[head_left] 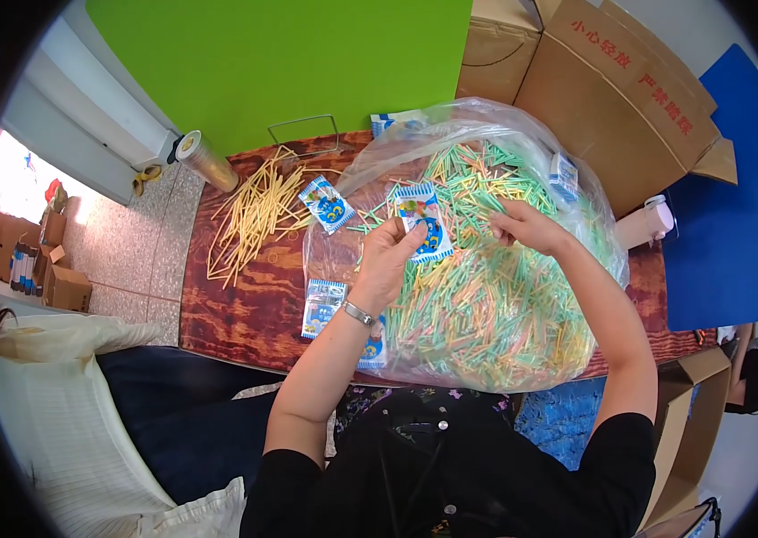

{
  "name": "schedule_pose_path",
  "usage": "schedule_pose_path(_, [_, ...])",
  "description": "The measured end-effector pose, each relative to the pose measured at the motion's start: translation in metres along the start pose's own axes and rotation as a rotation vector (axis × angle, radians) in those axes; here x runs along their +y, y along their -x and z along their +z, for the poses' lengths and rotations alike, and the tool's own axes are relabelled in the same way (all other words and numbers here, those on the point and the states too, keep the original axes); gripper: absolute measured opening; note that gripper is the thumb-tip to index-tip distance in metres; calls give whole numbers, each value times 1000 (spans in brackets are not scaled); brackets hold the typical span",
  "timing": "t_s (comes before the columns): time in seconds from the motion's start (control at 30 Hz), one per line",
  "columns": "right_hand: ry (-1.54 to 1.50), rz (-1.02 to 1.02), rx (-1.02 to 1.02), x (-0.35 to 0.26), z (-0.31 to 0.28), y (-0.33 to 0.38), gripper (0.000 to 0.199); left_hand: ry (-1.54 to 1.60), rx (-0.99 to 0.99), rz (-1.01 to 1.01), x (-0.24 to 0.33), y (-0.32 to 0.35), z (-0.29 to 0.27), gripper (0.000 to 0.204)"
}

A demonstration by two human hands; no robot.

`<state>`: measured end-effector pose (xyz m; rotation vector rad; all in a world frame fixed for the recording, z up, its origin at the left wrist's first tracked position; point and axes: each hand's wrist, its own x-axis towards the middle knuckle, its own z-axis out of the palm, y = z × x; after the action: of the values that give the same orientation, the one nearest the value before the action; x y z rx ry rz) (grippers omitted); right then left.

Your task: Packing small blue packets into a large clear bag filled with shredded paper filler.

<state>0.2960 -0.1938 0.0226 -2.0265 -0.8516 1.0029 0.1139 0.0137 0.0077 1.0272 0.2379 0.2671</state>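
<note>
Red-brown wooden tabletop (253, 309), thin pastel sticks (478, 305) by front edge.
Left hand (383, 263) pinches blue-white plastic packet (426, 215); right hand (530, 228) curled, grip unclear.

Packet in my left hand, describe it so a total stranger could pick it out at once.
On the reddish-brown table sits a big clear plastic bag of pastel sticks. Over the bag's left half, the left hand, with a metal band at its wrist, holds a small blue-and-white packet. It's the only packet gripped in a hand; similar packets lie nearby.
</note>
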Motion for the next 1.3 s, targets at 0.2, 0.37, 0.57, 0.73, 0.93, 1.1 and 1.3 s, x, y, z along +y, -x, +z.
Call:
schedule_pose_path(0.2, [-712, -59, -163, -24, 43, 15, 17, 206, -91, -35, 7, -13, 13, 21])
schedule_pose_path(0.37, [-798, -46, -235, -32, 58, 18, 19, 124, -221, -96, 8, -9, 32, 24])
schedule_pose_path(0.57, [-442, -56, -246, -43, 56, 22, 20, -31, -111, 80, 16, 9, 14, 22])
schedule_pose_path(0.73, [-147, -91, -135, -76, 31, 52, 25, -772, 104, 401, 12, 32, -19, 18])
schedule_pose_path(0.93, [633, -407, -21, -134, 29, 66, 22, -996, 181, 561, 0, 54, -25, 20])
schedule_pose_path(1.1, [767, -544, -14, -140, 42, 52, 20, -1055, 189, 665, 2, 54, -23, 22])
schedule_pose_path(1.3, [1053, -413, -120, -164, 46, 44, 18, -1136, 145, 819, 4, 53, -28, 24])
